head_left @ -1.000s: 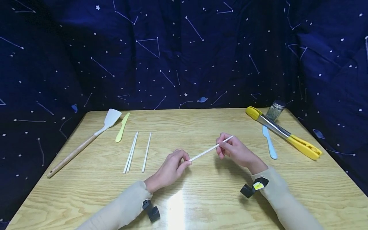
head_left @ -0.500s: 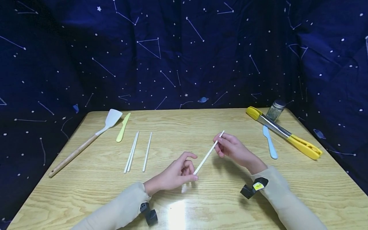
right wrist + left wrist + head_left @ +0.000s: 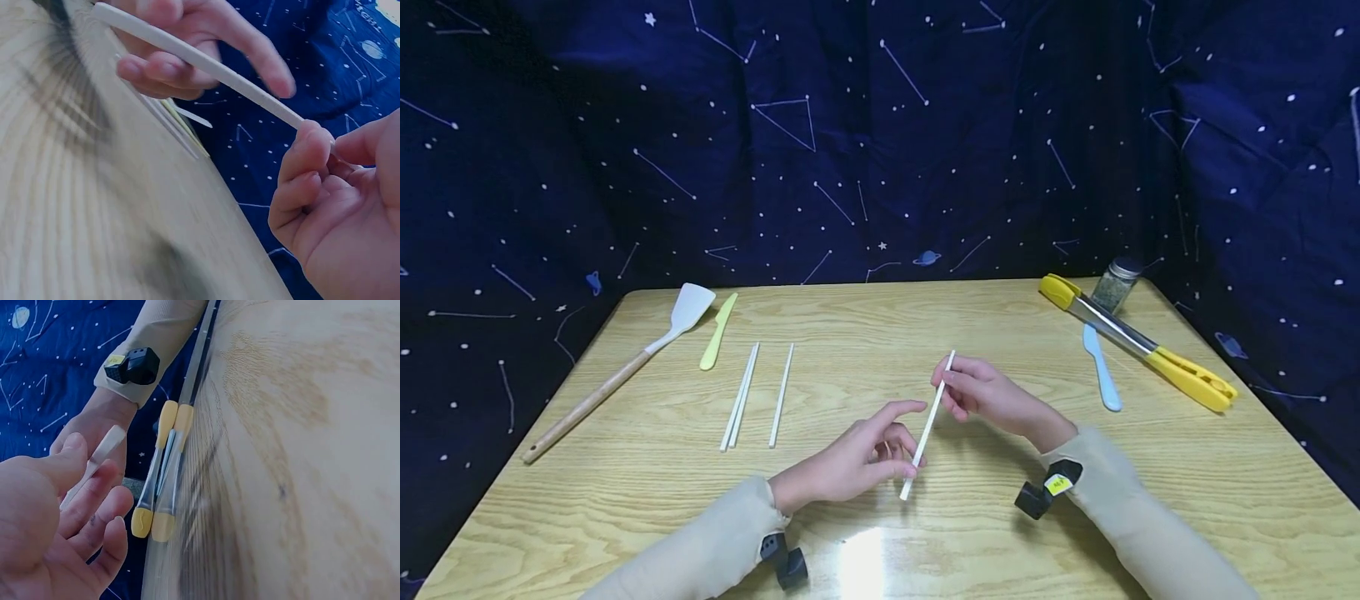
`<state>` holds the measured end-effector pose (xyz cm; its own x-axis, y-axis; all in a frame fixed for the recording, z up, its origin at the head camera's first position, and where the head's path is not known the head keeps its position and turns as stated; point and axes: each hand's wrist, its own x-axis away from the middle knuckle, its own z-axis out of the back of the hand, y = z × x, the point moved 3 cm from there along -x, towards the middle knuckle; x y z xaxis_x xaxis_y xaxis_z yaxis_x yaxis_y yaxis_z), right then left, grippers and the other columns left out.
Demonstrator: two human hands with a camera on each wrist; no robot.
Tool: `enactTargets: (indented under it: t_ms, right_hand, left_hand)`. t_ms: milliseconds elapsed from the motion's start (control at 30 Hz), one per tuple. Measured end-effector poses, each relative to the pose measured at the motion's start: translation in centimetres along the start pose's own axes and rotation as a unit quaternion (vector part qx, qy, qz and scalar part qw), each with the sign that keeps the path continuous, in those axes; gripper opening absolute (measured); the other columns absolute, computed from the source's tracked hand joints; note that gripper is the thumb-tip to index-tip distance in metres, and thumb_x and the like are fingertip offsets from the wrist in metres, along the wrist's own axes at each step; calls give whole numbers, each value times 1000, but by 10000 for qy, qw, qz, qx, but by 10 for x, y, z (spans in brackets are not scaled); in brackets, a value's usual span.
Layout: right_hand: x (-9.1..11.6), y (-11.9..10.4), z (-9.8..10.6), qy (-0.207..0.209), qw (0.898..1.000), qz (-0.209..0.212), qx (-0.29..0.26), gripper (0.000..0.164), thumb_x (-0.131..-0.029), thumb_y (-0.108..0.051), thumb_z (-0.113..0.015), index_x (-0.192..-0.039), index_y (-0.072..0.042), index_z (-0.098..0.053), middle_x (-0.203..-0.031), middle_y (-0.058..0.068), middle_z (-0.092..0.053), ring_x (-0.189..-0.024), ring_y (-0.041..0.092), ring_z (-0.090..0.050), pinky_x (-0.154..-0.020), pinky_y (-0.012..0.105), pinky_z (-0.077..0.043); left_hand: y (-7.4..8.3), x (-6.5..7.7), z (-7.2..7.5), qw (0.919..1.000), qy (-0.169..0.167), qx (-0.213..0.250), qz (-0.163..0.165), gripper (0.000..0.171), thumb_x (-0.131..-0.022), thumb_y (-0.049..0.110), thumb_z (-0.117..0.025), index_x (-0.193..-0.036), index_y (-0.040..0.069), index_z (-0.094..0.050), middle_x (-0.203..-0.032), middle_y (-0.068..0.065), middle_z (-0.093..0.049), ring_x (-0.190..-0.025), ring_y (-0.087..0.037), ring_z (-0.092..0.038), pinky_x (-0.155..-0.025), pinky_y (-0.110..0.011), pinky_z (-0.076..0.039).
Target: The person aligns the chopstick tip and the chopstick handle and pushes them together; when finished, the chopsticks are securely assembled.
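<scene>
A white chopstick [image 3: 932, 421] slants above the middle of the table, its lower end toward the person. My right hand [image 3: 988, 393] pinches it near the upper end between thumb and fingers. At the lower part, my left hand [image 3: 868, 454] holds it between the thumb and a finger, with the index finger stretched out free of it. The right wrist view shows the stick running from the right fingertips [image 3: 312, 140] across the left hand's fingers [image 3: 165, 69]. Left of the hands lie a pair of white chopsticks [image 3: 740, 400] and a single one [image 3: 781, 396].
A white spatula [image 3: 691, 307] with a wooden handle and a pale yellow knife [image 3: 718, 333] lie at the left. On the right are a light blue knife [image 3: 1102, 371], yellow-ended tongs [image 3: 1138, 342] and a small spice jar [image 3: 1116, 285] on the wooden table [image 3: 880, 325].
The chopstick has swung from a shallow slant to a steep one. My left hand has moved nearer the person, its index finger lifting off, and my right hand has shifted left.
</scene>
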<state>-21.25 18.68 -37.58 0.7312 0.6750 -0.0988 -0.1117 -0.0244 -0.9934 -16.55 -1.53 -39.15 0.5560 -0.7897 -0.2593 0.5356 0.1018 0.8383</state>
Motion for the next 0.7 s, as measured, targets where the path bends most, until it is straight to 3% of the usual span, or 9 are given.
enactTargets:
  t_ms: [167, 333, 467, 700]
  right_hand:
    - [-6, 2, -9, -109, 9999, -113, 52, 22, -103, -8, -32, -101, -11, -54, -74, -2, -52, -59, 5, -48, -57, 19, -40]
    - [-11, 2, -15, -57, 9997, -219, 125, 22, -103, -8, -33, -101, -12, -55, -71, -3, -54, -57, 5, -47, -56, 19, -39]
    - [-13, 2, -17, -11, 9993, -327, 167, 22, -103, -8, -33, -101, -12, -55, -70, -3, -54, -57, 6, -47, -56, 19, -39]
    - [-14, 2, -18, 66, 9983, -410, 400, 26, -103, -10, -34, -120, 8, -42, -73, 1, -52, -58, 7, -47, -57, 20, -40]
  left_hand:
    - [0, -1, 0, 9996, 77, -200, -161, 66, -87, 7, -69, -141, 9, -33, -95, -9, -70, -74, -1, -59, -61, -19, -49]
    - [-1, 0, 2, 9996, 139, -240, -51, 62, -84, 10, -73, -137, 9, -40, -92, -4, -69, -72, 1, -60, -64, -20, -51]
    - [-2, 0, 3, 9999, 121, -85, 18, 62, -83, 9, -74, -136, 7, -41, -92, -7, -70, -70, 0, -61, -66, -22, -53]
    - [-5, 3, 8, 9998, 168, -40, 104, 62, -82, 6, -75, -134, 5, -42, -91, -10, -71, -68, 0, -60, -68, -22, -53]
